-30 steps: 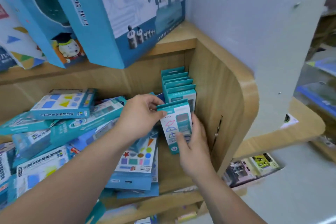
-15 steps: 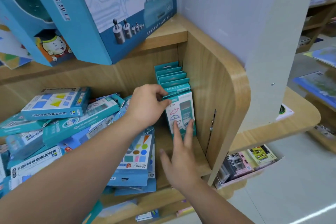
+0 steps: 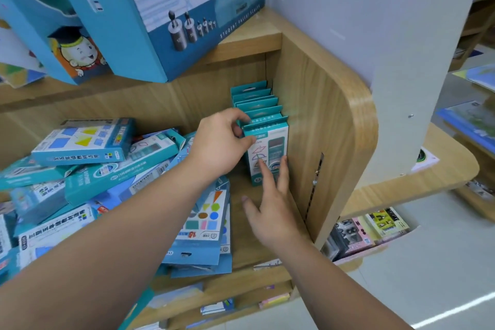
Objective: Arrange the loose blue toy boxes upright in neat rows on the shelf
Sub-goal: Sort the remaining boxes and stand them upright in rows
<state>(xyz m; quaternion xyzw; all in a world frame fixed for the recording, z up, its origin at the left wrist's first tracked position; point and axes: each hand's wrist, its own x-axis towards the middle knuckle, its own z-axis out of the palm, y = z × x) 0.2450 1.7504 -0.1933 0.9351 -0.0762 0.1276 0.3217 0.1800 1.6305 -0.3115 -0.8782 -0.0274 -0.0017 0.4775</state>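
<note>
Left hand point(image 3: 219, 147) pinches front box point(image 3: 278, 142), right hand point(image 3: 273, 214) flat against it — loose pile point(image 3: 117, 169) crowds left.

We're looking into a light wood-grain shelf point(image 3: 160, 107), and its right side wall point(image 3: 329, 126) curves round at the top front corner. A slotted metal strip point(image 3: 313, 187) runs down that wall near its front edge. Beyond it stands a pale grey upright panel point(image 3: 401, 88), and a rounded wooden ledge point(image 3: 442, 169) juts out to the right. The floor point(image 3: 428, 270) is pale grey, with a bright streak of light point(image 3: 455, 311) at the lower right. More wooden shelving point(image 3: 479, 21) shows far right.
</note>
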